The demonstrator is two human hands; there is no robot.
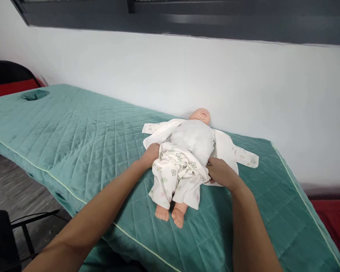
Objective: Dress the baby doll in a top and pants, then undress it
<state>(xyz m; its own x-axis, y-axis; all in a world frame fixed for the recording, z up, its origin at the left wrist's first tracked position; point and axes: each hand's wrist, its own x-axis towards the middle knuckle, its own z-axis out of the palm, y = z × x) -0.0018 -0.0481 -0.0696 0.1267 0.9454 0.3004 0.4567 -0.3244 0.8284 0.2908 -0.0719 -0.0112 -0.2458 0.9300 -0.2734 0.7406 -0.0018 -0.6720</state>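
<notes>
A baby doll [201, 115] lies on its back, its head toward the wall and its bare feet toward me. White printed trousers [172, 173] cover its legs and are bunched around the hips below the pale cloth torso [193, 138]. My left hand [152, 154] is closed on the trousers' waist at the left side. On the right side my right hand [219, 172] grips the waistband, fingers curled and partly hidden. Beneath the doll a white printed jacket [226, 145] is spread open, both sleeves stretched outward.
The doll rests on a bed with a green quilted cover [82, 139], which has a face hole [35, 95] at the far left. A white wall [164, 71] runs along the back. A black chair-like frame [25, 234] stands at lower left; red furniture [331, 219] is at right.
</notes>
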